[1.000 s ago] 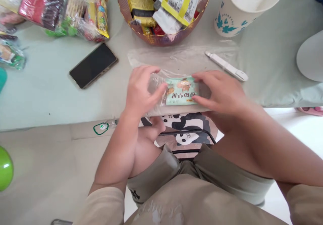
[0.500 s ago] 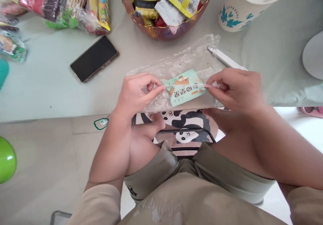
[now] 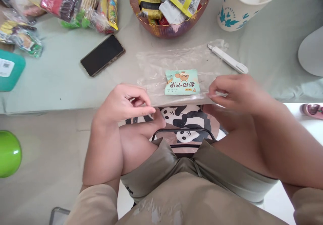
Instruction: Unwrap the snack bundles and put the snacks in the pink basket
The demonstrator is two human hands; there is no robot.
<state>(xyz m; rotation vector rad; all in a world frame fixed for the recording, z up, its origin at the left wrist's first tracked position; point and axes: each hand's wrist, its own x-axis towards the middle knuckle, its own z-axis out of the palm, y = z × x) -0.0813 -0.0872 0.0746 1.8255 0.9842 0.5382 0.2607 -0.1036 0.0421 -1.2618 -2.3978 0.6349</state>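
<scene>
A small mint-green snack packet [image 3: 182, 82] with a cartoon animal and printed characters lies on a clear plastic bag [image 3: 156, 63] near the table's front edge. My right hand [image 3: 234, 92] pinches the bag's front edge, to the right of the packet. At the table edge on the left, my left hand [image 3: 128, 102] has its fingers loosely curled, thumb and forefinger close together, and I see nothing between them. Beyond the right hand, a white utility knife [image 3: 228, 59] rests partly over the bag.
A dark phone [image 3: 103, 55] lies at the left. Behind it are bagged snacks [image 3: 98, 9]. A reddish glass bowl [image 3: 164, 31] of packets stands at the back, beside a paper cup [image 3: 232, 11]. A teal container [image 3: 11, 71] is far left; below, a green object [image 3: 10, 153].
My left hand has let go of the clear bag and moved left and toward me. The packet now lies squarer and flatter. My right hand keeps its pinch on the bag.
</scene>
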